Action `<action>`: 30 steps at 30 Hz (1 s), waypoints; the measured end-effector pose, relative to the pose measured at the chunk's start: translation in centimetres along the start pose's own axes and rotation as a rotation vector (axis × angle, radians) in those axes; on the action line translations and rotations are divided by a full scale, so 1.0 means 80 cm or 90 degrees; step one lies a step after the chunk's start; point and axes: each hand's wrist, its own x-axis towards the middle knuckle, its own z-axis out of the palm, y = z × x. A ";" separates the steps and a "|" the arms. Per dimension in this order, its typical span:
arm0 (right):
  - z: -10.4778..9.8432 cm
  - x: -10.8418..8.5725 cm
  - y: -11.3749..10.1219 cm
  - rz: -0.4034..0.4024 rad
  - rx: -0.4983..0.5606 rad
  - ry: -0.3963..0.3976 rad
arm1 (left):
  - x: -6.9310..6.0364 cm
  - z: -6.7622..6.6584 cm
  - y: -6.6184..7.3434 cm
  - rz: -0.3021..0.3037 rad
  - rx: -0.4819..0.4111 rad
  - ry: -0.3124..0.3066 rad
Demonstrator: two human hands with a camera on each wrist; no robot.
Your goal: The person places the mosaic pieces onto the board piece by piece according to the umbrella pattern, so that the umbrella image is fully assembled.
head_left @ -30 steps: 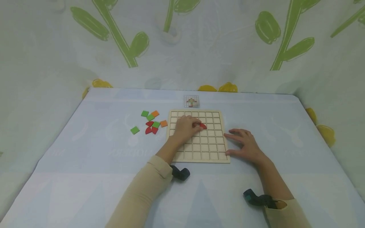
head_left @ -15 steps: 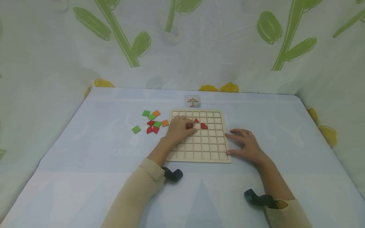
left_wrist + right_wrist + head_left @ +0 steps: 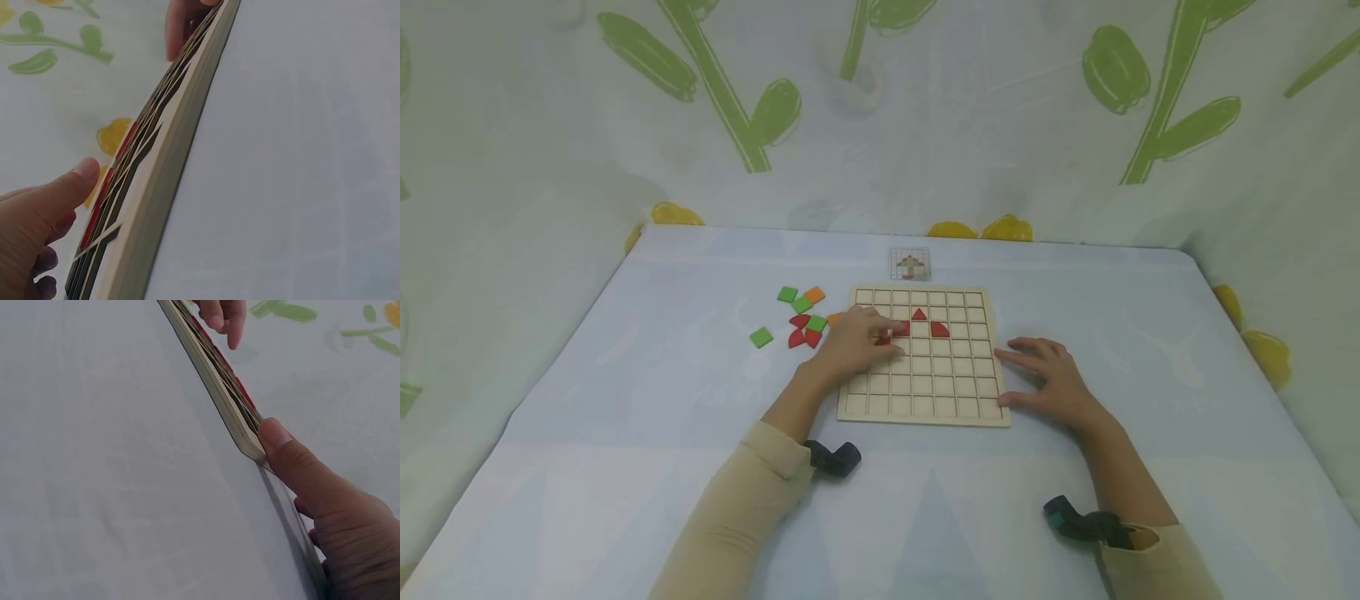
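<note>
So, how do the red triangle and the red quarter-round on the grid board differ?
The red triangle has a pointed top, while the red quarter-round has a curved edge. The triangle covers less of its cell; the quarter-round fills more of its own. The triangle lies one row farther away and one column left of the quarter-round. Both are red and lie on the grid board.

Drawing the left hand (image 3: 853, 341) leftward across the gridded board (image 3: 932, 407), from the middle columns to the left edge. Baring the red triangle (image 3: 919, 314), covered a second ago, and fully exposing the red quarter-round (image 3: 940, 330), then partly behind the fingertips. Revealing another red piece (image 3: 902, 329) near the index fingertip, while partly hiding an orange tile (image 3: 833, 318) beside the board.
</note>
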 end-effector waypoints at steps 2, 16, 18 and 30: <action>0.000 0.000 0.000 0.000 0.001 0.001 | -0.004 -0.004 -0.003 0.012 -0.005 -0.008; 0.002 0.000 0.000 0.000 0.004 0.005 | -0.028 -0.030 -0.024 0.007 -0.038 -0.051; 0.002 0.000 0.000 -0.003 0.006 0.007 | -0.032 -0.034 -0.027 0.007 -0.034 -0.053; 0.003 0.000 -0.001 0.001 0.007 0.007 | -0.064 -0.055 -0.052 -0.026 -0.052 -0.001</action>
